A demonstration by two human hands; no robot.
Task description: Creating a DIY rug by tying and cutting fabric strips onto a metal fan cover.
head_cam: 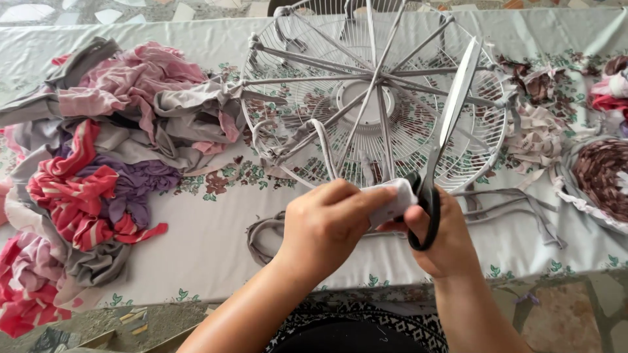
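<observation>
Holding a folded grey strip of cloth between thumb and curled fingers, the left hand sits at the near edge of the table, just in front of the fan guard. The hand is closed firmly on the cloth; only the short end of the strip shows past the fingertips. The right hand is closed through the black handles of a pair of scissors, thumb and fingers in the loops. The long blades point up and away over the guard and appear together or nearly so; whether they bite on the cloth cannot be told, as the meeting point is hidden by the hands. The strip lies just beside the scissor handles, touching or nearly touching them.

The fan guard is a round white wire grille lying flat on the flowered tablecloth, with grey cloth strips stretched across it from rim to centre like spokes. Loose grey strips trail on the tablecloth near the right hand. A heap of fabric scraps in pink, red, purple and grey lies well to the left. At the right edge sits a partly seen round woven mat in dark red and white.
</observation>
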